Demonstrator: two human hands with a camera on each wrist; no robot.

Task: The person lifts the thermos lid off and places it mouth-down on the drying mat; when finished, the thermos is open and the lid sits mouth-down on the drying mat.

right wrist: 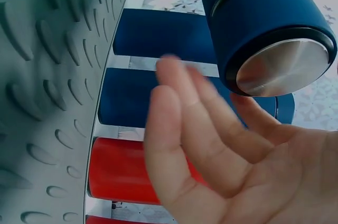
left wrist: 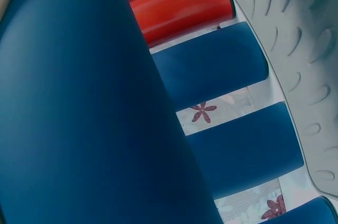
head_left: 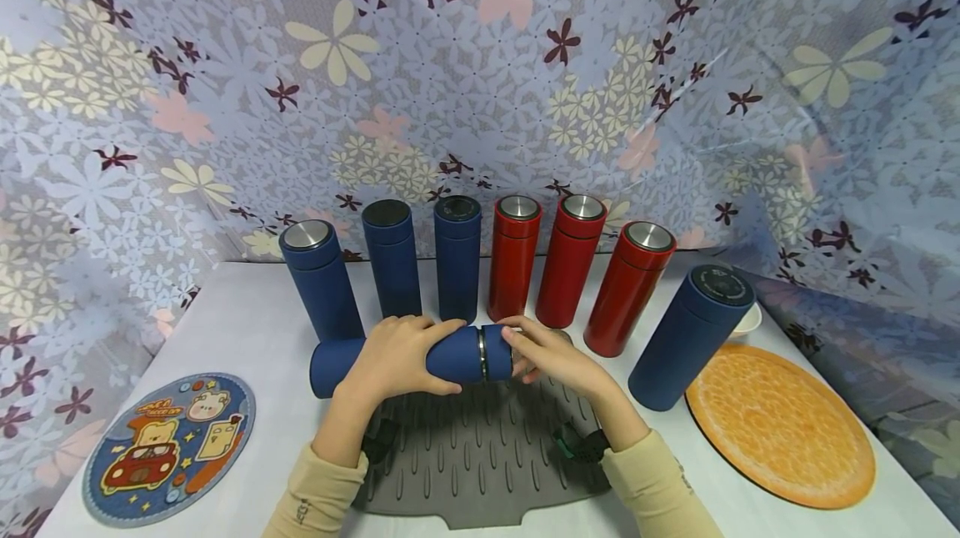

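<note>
A blue thermos bottle [head_left: 453, 356] lies sideways in the air over a grey ridged mat [head_left: 465, 459], its lid end pointing right. My left hand [head_left: 397, 357] grips its body from above, fingers curled round it. Beside the lid is my right hand [head_left: 558, 361]. In the right wrist view, the fingers of the right hand [right wrist: 227, 155] are spread and loosely bent, clear of the bottle. One digit meets or nearly meets the rim of the silver-topped lid [right wrist: 285, 68]. The blue body [left wrist: 90, 108] fills much of the left wrist view.
Behind the hands stand three blue bottles [head_left: 322, 288] and three red bottles [head_left: 515, 263] in a row. Another blue bottle [head_left: 690, 342] stands at right, near an orange round mat [head_left: 780, 429] and a white bowl [head_left: 748, 321]. A cartoon round mat [head_left: 172, 450] lies at left.
</note>
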